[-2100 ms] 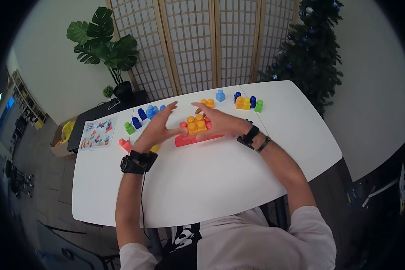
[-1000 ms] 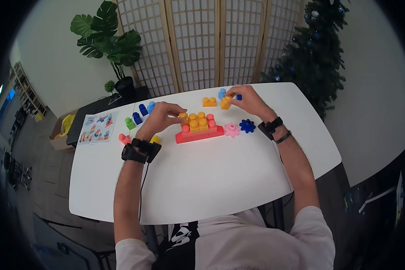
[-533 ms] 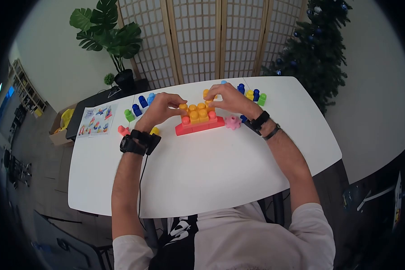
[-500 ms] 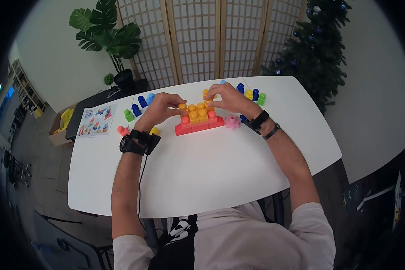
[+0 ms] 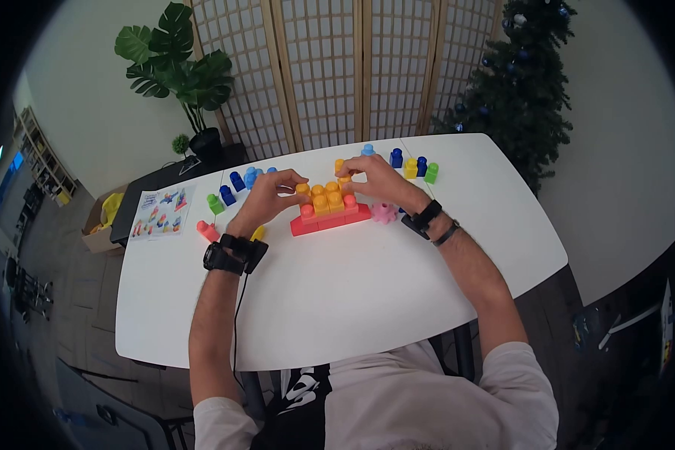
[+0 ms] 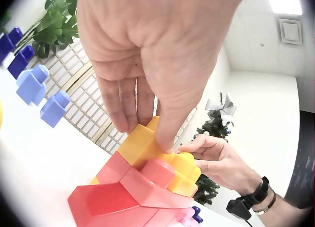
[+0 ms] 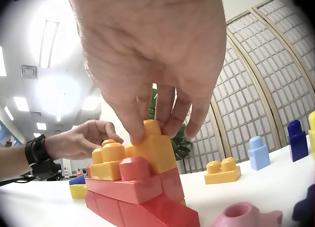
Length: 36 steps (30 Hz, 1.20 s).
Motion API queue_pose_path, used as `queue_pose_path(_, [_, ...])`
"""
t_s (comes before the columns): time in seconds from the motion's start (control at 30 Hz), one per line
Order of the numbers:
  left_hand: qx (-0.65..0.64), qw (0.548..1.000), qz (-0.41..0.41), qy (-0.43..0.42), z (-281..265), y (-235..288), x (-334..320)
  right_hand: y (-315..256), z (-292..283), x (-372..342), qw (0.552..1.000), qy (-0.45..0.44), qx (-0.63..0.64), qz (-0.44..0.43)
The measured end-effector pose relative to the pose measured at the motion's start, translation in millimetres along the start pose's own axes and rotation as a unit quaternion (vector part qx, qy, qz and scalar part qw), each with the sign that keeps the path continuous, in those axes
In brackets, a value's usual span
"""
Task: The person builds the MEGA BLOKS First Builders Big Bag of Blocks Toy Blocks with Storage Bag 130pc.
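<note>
A stack of toy building blocks stands mid-table in the head view, with a red sloped-end base (image 5: 330,222) and orange blocks (image 5: 328,201) on top. My left hand (image 5: 270,196) pinches an orange block (image 6: 140,144) at the stack's left end between thumb and fingers. At the other end, my right hand (image 5: 380,180) pinches a tall orange block (image 7: 158,152), which sits on the red layer in the right wrist view. A red stud (image 7: 135,168) shows in front of that block. Fingers partly cover both pinched blocks.
Right of the stack lies a pink gear (image 5: 384,213). A loose two-stud orange brick (image 7: 222,173) and a light blue block (image 7: 259,154) stand behind. Several blue blocks, a green block (image 5: 215,203) and a printed sheet (image 5: 163,213) are at left; a yellow block (image 5: 411,168) is back right.
About a second ago my right hand held an orange block away to the right; it has since brought it left onto the stack's right end. My left hand stays at the left end.
</note>
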<state>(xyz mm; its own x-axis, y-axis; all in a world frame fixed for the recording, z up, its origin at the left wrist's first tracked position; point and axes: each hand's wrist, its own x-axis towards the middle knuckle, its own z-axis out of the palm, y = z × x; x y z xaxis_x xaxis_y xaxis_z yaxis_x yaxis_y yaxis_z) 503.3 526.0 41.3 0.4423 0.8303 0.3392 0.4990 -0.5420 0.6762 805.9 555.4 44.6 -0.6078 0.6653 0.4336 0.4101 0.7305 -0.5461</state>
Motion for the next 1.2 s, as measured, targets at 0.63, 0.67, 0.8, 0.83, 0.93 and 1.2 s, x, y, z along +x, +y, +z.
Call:
queue_pose_path(0.63, [0.099,0.991,-0.083,0.023,-104.6,8.6,-56.7,-2.0,1.1,-2.0,1.0,-0.003,0.006,-0.005])
queue_pose_path(0.67, [0.145,0.985,-0.097,0.0,-104.9,8.6,-63.9,-1.0,1.4,-2.0,1.0,-0.002,0.006,-0.007])
queue_pose_path(0.8, [0.2,0.965,-0.162,-0.052,-99.8,2.3,-89.6,1.5,2.1,0.4,1.0,-0.005,0.005,-0.006])
queue_pose_path(0.83, [0.193,0.954,-0.22,-0.068,-96.5,-0.5,-91.0,2.2,2.7,1.2,1.0,-0.007,-0.002,-0.004])
queue_pose_path(0.93, [0.218,0.944,-0.231,-0.086,-85.9,-6.9,-101.9,4.6,3.0,4.1,1.0,-0.01,-0.012,-0.002])
queue_pose_path(1.2, [0.239,0.943,-0.205,-0.111,-81.1,-61.1,-97.4,15.3,7.3,9.9,1.0,-0.005,-0.005,-0.011])
